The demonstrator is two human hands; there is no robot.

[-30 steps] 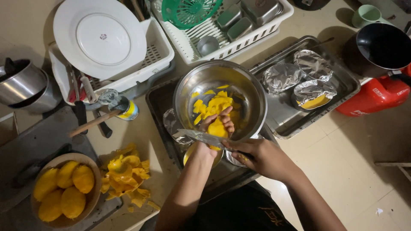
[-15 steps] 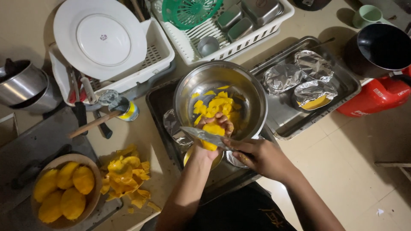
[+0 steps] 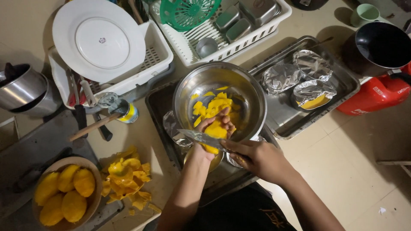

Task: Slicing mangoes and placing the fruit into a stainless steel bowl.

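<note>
My left hand (image 3: 212, 129) grips a peeled yellow mango (image 3: 215, 128) over the near rim of a steel bowl (image 3: 188, 90) that holds several yellow mango slices (image 3: 209, 105). My right hand (image 3: 257, 157) holds a knife (image 3: 201, 137), its blade lying across the mango and pointing left. The bowl sits in a dark metal tray (image 3: 158, 102).
A wooden bowl of peeled mangoes (image 3: 64, 192) and a heap of yellow peels (image 3: 126, 175) lie at the left. Behind are a white plate (image 3: 98, 38) in a dish rack, a white rack with steel containers (image 3: 239, 25), a tray with foil-covered dishes (image 3: 308, 81), a red canister (image 3: 376, 96).
The mango in my left hand has risen slightly toward the bowl, and the knife blade has shifted a little along it. Nothing else has moved.
</note>
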